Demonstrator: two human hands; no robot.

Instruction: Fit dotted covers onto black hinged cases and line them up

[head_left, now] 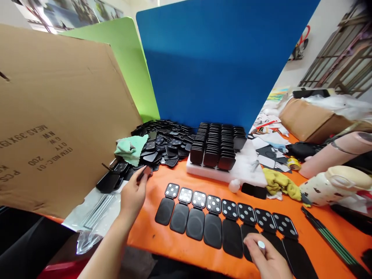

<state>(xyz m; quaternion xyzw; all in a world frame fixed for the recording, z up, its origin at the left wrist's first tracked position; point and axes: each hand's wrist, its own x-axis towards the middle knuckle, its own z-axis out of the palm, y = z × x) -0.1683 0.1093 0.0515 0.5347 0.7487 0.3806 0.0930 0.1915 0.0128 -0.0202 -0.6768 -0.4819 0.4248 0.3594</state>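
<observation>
At the left, my left hand point(132, 193) is closed on a small dark flat piece point(143, 174), beside the heap of loose black plates point(162, 143). My right hand point(269, 257) is wrapped round a slim pen-like stick, whose pale round end point(261, 245) sticks up; the rest is hidden in the fist. Under and beside that hand runs a row of several black two-part plates point(213, 228). Each has a smaller square top with silvery dots point(214, 204) and a longer plain lower part. My right hand partly covers the lower parts near the right end.
Stacked black plates point(213, 149) stand on a white foam block point(244, 166) before a blue board point(215, 66). A cardboard panel point(58, 116) walls the left, near a green cloth point(132, 149). Bottles point(340, 155), a yellow cloth point(280, 182) and black-green strips point(331, 236) lie right on the orange table point(171, 174).
</observation>
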